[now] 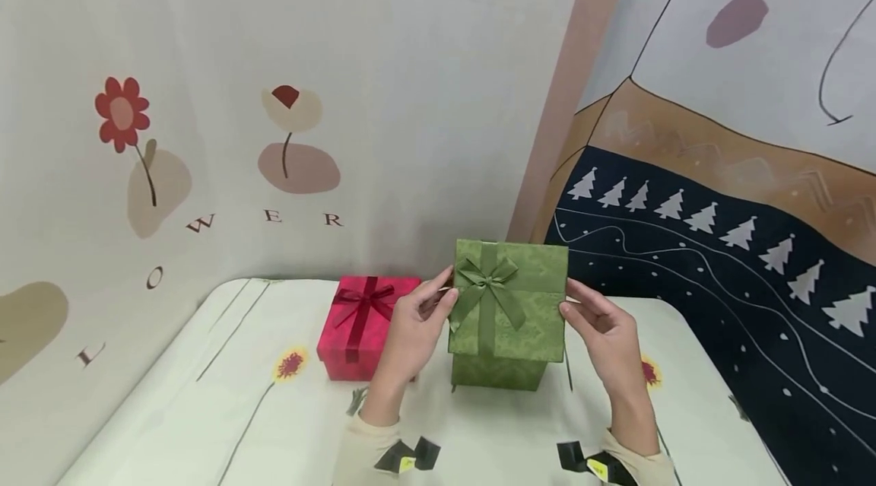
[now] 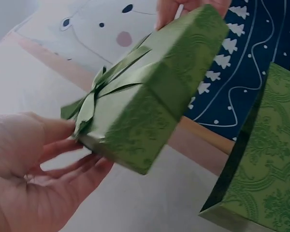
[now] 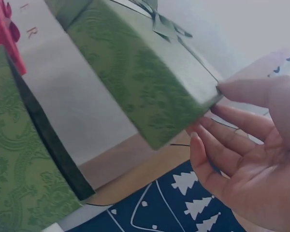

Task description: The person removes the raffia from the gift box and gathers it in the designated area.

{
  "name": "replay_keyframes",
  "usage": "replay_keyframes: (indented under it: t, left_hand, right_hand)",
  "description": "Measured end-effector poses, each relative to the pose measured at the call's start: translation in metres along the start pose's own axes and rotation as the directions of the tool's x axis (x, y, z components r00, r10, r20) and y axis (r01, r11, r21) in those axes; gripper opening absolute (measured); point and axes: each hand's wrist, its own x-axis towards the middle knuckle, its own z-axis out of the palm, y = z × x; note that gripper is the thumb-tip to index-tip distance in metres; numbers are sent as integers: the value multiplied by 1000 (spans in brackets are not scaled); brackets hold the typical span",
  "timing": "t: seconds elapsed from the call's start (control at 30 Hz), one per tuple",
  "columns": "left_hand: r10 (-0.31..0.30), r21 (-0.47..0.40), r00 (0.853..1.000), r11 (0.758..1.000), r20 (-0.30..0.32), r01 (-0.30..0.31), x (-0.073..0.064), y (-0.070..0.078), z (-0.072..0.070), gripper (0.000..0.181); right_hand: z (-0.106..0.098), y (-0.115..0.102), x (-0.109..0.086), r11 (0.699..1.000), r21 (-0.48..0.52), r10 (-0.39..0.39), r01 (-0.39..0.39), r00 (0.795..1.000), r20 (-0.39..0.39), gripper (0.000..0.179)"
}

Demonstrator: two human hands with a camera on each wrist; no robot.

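Note:
A green gift box lid with a green ribbon bow hangs tilted above its green gift box base. My left hand grips the lid's left edge, thumb on top and fingers below. On the opposite edge, my right hand pinches the lid between thumb and fingers. Both wrist views show a gap between the lid and the upright base, whose dark inner side shows at the rim. What the base holds is hidden.
A red gift box with a dark red bow stands left of the green one, partly behind my left forearm. Both are on a white flowered tabletop. A patterned curtain hangs close behind.

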Motion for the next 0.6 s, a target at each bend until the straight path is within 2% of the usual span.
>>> replay_keyframes:
  t: [0.17, 0.3, 0.4, 0.5, 0.6]
  left_hand:
    - [53, -83, 995, 996, 81, -46, 0, 4, -9, 51]
    - [120, -94, 980, 990, 159, -106, -1, 8, -17, 55]
    - [173, -124, 965, 981, 197, -151, -1, 9, -21, 57]
    - [213, -154, 950, 971, 227, -181, -3, 12, -23, 59]
    - [237, -158, 938, 967, 251, -202, -5, 13, -24, 61]
  right_hand:
    - [-10, -3, -3, 996, 61, -65, 62, 996, 55, 46]
    - [-19, -3, -7, 979, 141, -160, 145, 982, 102, 50]
    - [-23, -2, -9, 954, 210, -246, 215, 960, 132, 55]
    - [-25, -2, -9, 915, 287, -338, 284, 928, 159, 58]
    - [-26, -2, -9, 888, 333, -394, 318, 899, 193, 58]
